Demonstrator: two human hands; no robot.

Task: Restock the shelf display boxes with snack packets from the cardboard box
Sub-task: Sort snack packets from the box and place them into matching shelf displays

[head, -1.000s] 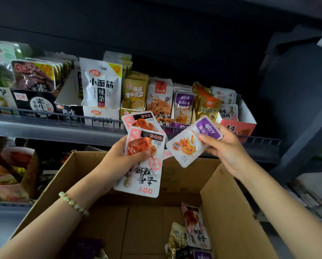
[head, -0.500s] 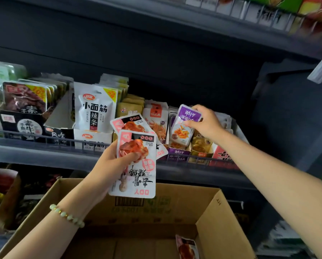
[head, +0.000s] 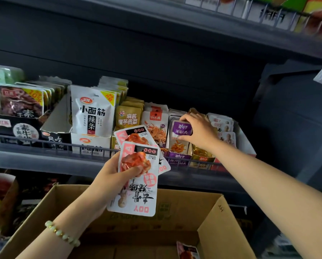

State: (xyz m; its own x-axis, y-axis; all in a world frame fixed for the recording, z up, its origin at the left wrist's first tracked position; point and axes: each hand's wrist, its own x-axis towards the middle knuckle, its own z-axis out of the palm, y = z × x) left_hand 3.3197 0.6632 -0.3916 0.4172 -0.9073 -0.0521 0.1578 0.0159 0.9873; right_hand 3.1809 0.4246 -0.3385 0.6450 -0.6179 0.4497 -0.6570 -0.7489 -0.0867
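Step now?
— Placing: right hand pinches purple packet, seating it in purple box
Next?
— Release; left hand clasps pink packets below that box, likely bound right of it

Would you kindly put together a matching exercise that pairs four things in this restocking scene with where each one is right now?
Things:
1. purple packet
2. pink-and-white packets
3. bead bracelet
4. cardboard box

Places:
A. around the left wrist
B. below the shelf, top open
C. gripped in the left hand
D. pinched by the right hand at the purple display box

Pairs: 1-D, 2-C, 3-A, 4-B.
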